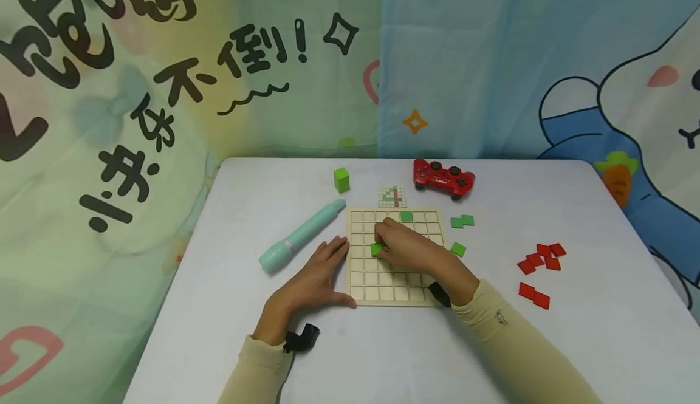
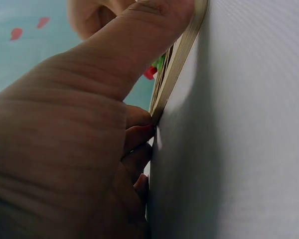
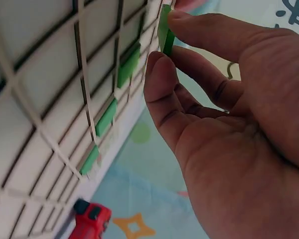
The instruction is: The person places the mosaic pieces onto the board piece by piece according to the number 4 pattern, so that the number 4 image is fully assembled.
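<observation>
Your right hand (image 1: 407,247) pinches a green tile (image 1: 376,249) between thumb and fingertips, tilted on edge over the board (image 1: 363,282), toward its left edge. It looks like the placing step: the tile hovers at a cell but is not yet seated, so the next move calls for levelling it and lowering it squarely between the ridges. One tile (image 1: 406,216) already lies in the far row. Your left hand (image 1: 314,282) lies flat on the tabletop (image 1: 219,258), fingers straight, thumb pressed along the board's near left corner to steady it. Spare tiles (image 1: 462,221) lie beyond the board's right edge.
</observation>
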The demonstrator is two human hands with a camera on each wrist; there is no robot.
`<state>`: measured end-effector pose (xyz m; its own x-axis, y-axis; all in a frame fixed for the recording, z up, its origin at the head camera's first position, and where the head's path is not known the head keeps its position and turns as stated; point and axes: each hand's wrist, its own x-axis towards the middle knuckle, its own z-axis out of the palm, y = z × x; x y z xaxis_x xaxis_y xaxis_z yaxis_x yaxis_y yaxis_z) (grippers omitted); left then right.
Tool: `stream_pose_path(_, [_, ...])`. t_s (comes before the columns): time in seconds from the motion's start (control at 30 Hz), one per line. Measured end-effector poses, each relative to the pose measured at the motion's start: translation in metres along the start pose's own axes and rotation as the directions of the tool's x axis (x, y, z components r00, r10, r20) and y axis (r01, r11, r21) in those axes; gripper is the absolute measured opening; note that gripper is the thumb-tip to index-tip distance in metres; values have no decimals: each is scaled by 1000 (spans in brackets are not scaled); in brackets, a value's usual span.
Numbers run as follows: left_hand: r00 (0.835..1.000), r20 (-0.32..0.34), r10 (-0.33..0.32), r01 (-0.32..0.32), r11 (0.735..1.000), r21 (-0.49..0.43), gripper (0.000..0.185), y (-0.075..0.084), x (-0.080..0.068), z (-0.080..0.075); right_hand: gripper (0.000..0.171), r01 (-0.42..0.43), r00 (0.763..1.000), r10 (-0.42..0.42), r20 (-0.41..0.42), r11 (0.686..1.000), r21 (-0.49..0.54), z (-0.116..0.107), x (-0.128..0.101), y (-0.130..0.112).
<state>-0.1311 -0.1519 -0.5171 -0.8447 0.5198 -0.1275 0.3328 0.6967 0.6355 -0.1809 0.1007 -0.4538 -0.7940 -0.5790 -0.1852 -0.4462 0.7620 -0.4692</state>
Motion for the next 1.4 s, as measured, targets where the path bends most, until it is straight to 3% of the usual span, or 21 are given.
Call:
stream_pose_path(0.57, [999,10,31,-32,999,38,129,7,5,4,16,-27,1000,27,-7,1000,-9,12,4,2])
stream_pose_path(0.8, [999,11,31,-31,999,36,129,7,3,7,23,-19,992,27,-125,998,59,6,-28,15])
stream_pose_path(0.93, [1000,4,26,-26,998,55,129,5,1,6,23,-79,960,113,-255,987,140,-11,-58,38])
stream_pose_path(1.07, [1000,3,19,-20,998,62,129,1,0,5,24,-196,892,271,-361,953,231,-25,-88,67])
stream_pose_path(1.2, [1000,10,24,-25,998,59,130,-1,-1,3,24,-257,834,342,-434,935,243,-24,-108,92])
stream_pose_path(1.4, [1000,10,12,-13,999,37,129,-3,-2,4,26,-316,808,403,-431,912,260,-12,-103,116])
